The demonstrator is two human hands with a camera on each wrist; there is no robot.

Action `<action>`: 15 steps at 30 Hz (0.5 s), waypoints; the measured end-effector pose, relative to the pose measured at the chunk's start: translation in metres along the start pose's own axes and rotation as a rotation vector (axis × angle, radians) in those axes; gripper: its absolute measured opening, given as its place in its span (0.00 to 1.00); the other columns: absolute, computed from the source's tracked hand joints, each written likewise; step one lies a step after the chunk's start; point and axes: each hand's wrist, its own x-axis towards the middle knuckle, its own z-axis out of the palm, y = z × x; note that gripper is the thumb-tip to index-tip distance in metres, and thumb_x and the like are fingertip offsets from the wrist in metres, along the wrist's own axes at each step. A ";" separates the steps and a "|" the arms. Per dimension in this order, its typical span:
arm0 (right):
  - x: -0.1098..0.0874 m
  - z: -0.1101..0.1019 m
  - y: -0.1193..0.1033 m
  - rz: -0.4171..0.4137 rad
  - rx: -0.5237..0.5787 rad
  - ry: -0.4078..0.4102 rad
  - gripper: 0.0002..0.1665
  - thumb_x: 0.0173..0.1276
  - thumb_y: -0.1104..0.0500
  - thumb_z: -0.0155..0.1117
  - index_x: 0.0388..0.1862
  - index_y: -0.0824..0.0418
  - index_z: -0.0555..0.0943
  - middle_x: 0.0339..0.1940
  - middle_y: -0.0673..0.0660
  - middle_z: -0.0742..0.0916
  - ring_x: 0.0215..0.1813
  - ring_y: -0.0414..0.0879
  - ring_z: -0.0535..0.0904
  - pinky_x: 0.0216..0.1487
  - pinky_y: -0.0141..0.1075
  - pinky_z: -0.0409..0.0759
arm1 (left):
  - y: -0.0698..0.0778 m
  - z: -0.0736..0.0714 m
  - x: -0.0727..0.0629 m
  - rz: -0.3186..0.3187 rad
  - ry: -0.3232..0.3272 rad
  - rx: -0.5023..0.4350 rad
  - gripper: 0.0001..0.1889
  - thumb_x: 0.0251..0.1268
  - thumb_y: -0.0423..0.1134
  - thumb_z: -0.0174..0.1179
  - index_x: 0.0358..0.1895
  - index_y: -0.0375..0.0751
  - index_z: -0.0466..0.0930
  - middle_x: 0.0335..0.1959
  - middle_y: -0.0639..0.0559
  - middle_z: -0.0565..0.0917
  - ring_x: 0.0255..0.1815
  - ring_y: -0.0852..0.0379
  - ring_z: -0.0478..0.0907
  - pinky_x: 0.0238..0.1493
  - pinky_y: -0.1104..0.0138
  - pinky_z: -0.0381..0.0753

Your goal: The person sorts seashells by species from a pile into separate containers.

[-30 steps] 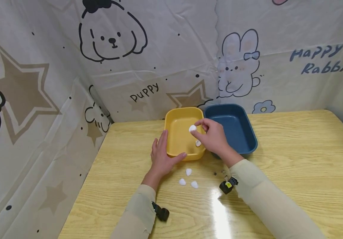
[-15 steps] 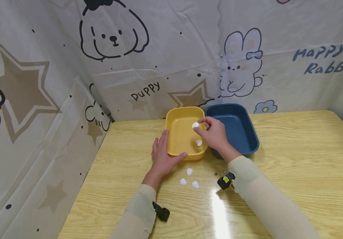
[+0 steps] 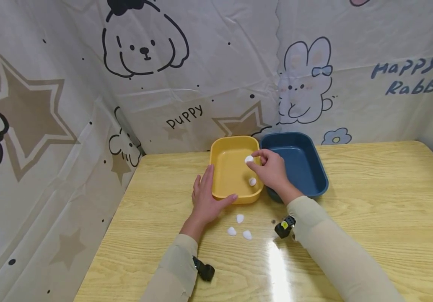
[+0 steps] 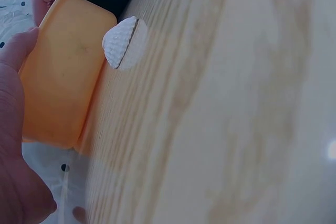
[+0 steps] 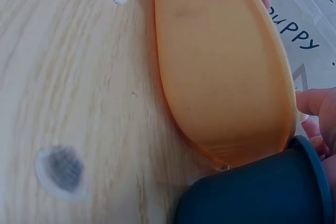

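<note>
My right hand (image 3: pixel 273 170) pinches a small white seashell (image 3: pixel 249 159) between thumb and fingertips, over the right part of a yellow plastic container (image 3: pixel 229 167). Another white shell (image 3: pixel 252 181) is inside that container, close to its right wall. My left hand (image 3: pixel 206 201) rests at the container's front left corner. Its fingers lie straight along the left side, and the thumb touches the front rim. Several ribbed white shells (image 3: pixel 240 218) lie on the table in front; the left wrist view shows one ribbed shell (image 4: pixel 119 42) beside the yellow wall.
A navy blue container (image 3: pixel 296 165) stands against the yellow one's right side. On the wooden table (image 3: pixel 371 201), a small dark shell-like piece (image 5: pixel 63 169) lies near the right wrist camera (image 3: pixel 285 227). A printed cloth (image 3: pixel 201 42) hangs behind.
Slight head movement shifts the whole view. My right hand still holds the shell over the yellow container, nearly in place. My left hand stays on the container's corner.
</note>
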 end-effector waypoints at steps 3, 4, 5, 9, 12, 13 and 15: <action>0.001 0.000 0.002 0.017 0.007 -0.004 0.18 0.66 0.52 0.73 0.50 0.60 0.82 0.27 0.56 0.69 0.31 0.52 0.68 0.32 0.39 0.66 | 0.000 0.000 0.000 -0.006 -0.005 0.009 0.61 0.52 0.69 0.68 0.81 0.67 0.34 0.81 0.63 0.43 0.79 0.41 0.34 0.72 0.41 0.38; 0.001 0.000 0.003 0.024 0.012 -0.005 0.18 0.66 0.52 0.73 0.50 0.60 0.82 0.27 0.56 0.69 0.31 0.52 0.68 0.32 0.39 0.66 | 0.000 0.000 0.000 -0.005 -0.004 0.008 0.61 0.52 0.69 0.68 0.81 0.67 0.34 0.81 0.63 0.43 0.79 0.41 0.34 0.71 0.41 0.38; 0.002 0.001 0.003 0.030 0.016 -0.004 0.18 0.66 0.52 0.73 0.50 0.60 0.82 0.27 0.56 0.69 0.31 0.52 0.68 0.32 0.39 0.66 | 0.000 0.000 -0.001 -0.004 -0.004 0.004 0.60 0.52 0.69 0.68 0.81 0.68 0.34 0.81 0.63 0.43 0.79 0.41 0.34 0.71 0.41 0.38; 0.003 0.001 0.004 0.057 0.033 0.001 0.18 0.66 0.52 0.73 0.50 0.59 0.82 0.28 0.56 0.69 0.32 0.51 0.69 0.32 0.38 0.66 | 0.000 0.000 0.000 -0.001 -0.001 -0.004 0.60 0.52 0.69 0.68 0.81 0.69 0.34 0.81 0.63 0.43 0.79 0.42 0.33 0.71 0.40 0.37; 0.004 0.002 0.006 0.070 0.043 0.006 0.18 0.67 0.52 0.73 0.51 0.59 0.82 0.28 0.56 0.70 0.32 0.51 0.69 0.32 0.37 0.66 | -0.001 0.001 0.000 -0.001 -0.001 -0.008 0.60 0.52 0.69 0.68 0.81 0.68 0.34 0.81 0.63 0.43 0.79 0.42 0.33 0.71 0.40 0.37; 0.004 0.002 0.006 0.072 0.045 0.007 0.18 0.67 0.52 0.73 0.51 0.59 0.82 0.28 0.56 0.70 0.33 0.51 0.69 0.32 0.37 0.66 | -0.001 0.001 0.000 -0.004 -0.003 -0.008 0.60 0.52 0.69 0.68 0.81 0.69 0.34 0.81 0.63 0.43 0.79 0.43 0.32 0.71 0.41 0.37; 0.004 0.002 0.006 0.071 0.048 0.008 0.19 0.66 0.53 0.73 0.52 0.60 0.82 0.28 0.56 0.70 0.33 0.50 0.69 0.32 0.36 0.66 | -0.001 0.001 0.000 -0.005 -0.005 -0.005 0.61 0.51 0.70 0.68 0.81 0.68 0.34 0.81 0.64 0.43 0.79 0.43 0.32 0.71 0.41 0.37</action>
